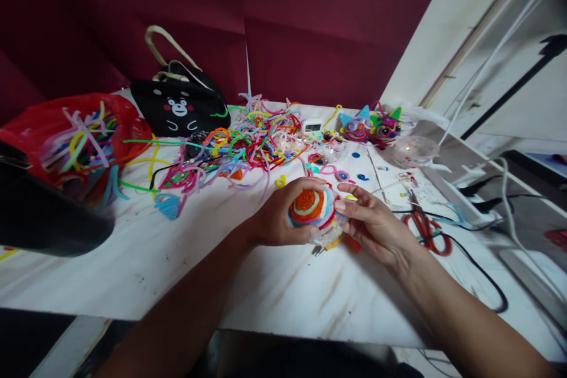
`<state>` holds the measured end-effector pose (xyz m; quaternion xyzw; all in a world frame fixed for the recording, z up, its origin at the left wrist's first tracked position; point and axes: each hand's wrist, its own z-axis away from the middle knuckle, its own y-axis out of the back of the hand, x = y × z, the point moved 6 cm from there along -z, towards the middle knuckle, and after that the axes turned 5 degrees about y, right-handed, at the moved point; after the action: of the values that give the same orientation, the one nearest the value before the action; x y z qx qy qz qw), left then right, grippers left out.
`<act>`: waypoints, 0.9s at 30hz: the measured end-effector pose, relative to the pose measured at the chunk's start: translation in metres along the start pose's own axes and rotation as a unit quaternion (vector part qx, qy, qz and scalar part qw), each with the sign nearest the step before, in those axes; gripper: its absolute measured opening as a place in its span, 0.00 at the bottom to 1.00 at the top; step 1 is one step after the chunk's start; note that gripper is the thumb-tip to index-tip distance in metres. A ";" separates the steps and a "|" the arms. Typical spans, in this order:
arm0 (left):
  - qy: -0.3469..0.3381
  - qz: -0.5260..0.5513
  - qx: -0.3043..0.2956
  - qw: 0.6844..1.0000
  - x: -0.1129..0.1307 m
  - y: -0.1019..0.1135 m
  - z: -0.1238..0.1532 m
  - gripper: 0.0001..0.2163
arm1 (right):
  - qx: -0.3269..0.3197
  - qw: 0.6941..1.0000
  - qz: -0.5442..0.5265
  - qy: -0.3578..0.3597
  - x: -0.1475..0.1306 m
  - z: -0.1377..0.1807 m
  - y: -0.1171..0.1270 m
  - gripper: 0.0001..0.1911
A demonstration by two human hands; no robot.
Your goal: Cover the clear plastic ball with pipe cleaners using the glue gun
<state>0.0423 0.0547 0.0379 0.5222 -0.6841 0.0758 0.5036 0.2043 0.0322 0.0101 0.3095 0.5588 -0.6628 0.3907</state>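
Observation:
A ball [309,207] covered with coiled pipe cleaners in orange, white, blue and pink is held above the table. My left hand [283,212] is wrapped around its left side, thumb below and fingers over the top. Part of the ball's lower right looks clear and uncovered. At that right side, my right hand [370,221] has its thumb and forefinger pinched close together against the ball. What lies between those fingertips is too small to make out. Under the ball, a small metal tip [318,251] and something orange and yellow are partly hidden.
Loose pipe cleaners [261,136] heap at the back, beside a black bag [179,106] and a red bag [26,124] of more. Two decorated balls [357,125] and a clear bowl-shaped piece [415,150] stand back right. Orange-handled scissors [427,230] and cables lie right; a black container [48,212] left.

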 end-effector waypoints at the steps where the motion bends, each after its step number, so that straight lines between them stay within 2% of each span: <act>1: 0.001 -0.001 0.001 1.000 0.000 0.001 0.000 0.27 | 0.001 1.000 -0.001 0.001 0.000 0.000 0.001 0.29; 12: -0.002 0.010 0.026 1.000 -0.003 0.004 -0.001 0.31 | 0.022 0.999 -0.014 0.041 -0.006 -0.002 0.006 0.28; 21: 0.099 0.002 0.100 0.990 -0.008 -0.002 -0.001 0.31 | 0.040 0.995 -0.024 0.088 -0.003 0.003 0.003 0.29; 27: 0.128 -0.036 0.110 0.985 -0.005 -0.005 0.000 0.29 | 0.042 0.994 -0.015 0.098 0.005 0.007 -0.003 0.33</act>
<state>0.0461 0.0551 0.0320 0.5843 -0.5827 0.1984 0.5288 0.1995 0.0253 0.0090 0.3808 0.5710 -0.6576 0.3107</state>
